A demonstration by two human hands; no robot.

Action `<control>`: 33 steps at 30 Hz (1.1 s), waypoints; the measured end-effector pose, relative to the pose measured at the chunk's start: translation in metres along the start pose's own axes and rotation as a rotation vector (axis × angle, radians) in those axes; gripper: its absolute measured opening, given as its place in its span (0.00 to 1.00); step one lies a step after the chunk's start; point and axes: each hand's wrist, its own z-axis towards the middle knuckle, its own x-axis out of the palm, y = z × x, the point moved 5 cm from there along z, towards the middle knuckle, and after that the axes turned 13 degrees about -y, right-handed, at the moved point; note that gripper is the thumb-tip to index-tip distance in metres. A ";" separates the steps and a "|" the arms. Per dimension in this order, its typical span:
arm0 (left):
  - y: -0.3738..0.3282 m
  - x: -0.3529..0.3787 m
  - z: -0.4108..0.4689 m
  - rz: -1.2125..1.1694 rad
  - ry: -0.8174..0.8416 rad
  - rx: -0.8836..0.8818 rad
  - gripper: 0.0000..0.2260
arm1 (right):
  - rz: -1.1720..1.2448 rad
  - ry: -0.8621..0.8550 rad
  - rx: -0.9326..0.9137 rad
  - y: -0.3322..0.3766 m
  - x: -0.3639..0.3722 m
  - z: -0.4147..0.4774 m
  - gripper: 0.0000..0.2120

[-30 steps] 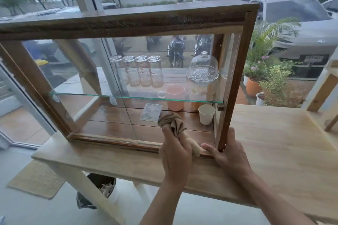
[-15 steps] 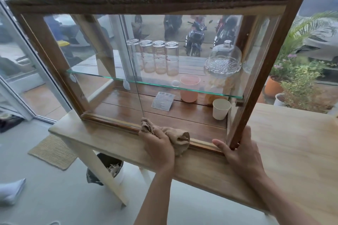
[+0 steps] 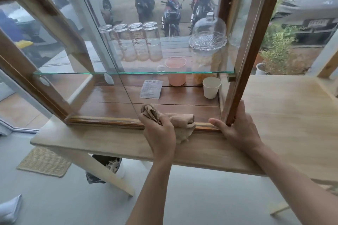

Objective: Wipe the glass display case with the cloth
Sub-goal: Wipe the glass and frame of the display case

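- The display case (image 3: 256,45) stood on the wooden table (image 3: 285,115), its bottom rail running left to right.
- The right hand (image 3: 237,129) braced the case's right front post, fingers curled around the base.
- The left hand (image 3: 159,133), fingers clamped on the bunched cloth (image 3: 182,120), pressed it against that rail, with unwiped glass directly above.

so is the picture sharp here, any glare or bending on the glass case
Head view: wide-angle bending bows the case frame outward; soft daylight, no hard shadows; faint reflections on the glass, no strong glare; cloth and both hands, left and right, fairly sharp; top edge and street behind look softer.
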 end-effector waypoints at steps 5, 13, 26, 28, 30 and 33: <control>0.013 -0.012 0.005 0.005 -0.017 -0.044 0.11 | -0.024 -0.016 0.012 0.000 0.001 -0.002 0.28; -0.001 -0.014 0.020 -0.112 -0.082 -0.036 0.08 | -0.078 -0.021 0.026 -0.002 0.002 -0.003 0.32; 0.003 -0.010 0.004 -0.094 -0.006 0.094 0.08 | -0.138 -0.028 0.041 -0.005 0.004 -0.002 0.38; -0.010 -0.005 -0.001 -0.125 0.044 0.168 0.08 | -0.141 -0.035 0.043 -0.004 0.004 -0.002 0.38; -0.011 -0.005 0.014 -0.126 0.007 0.231 0.09 | -0.139 -0.021 0.038 -0.004 0.004 -0.001 0.40; 0.005 -0.016 0.031 -0.118 -0.134 0.145 0.09 | -0.128 -0.018 0.022 -0.003 0.004 -0.001 0.40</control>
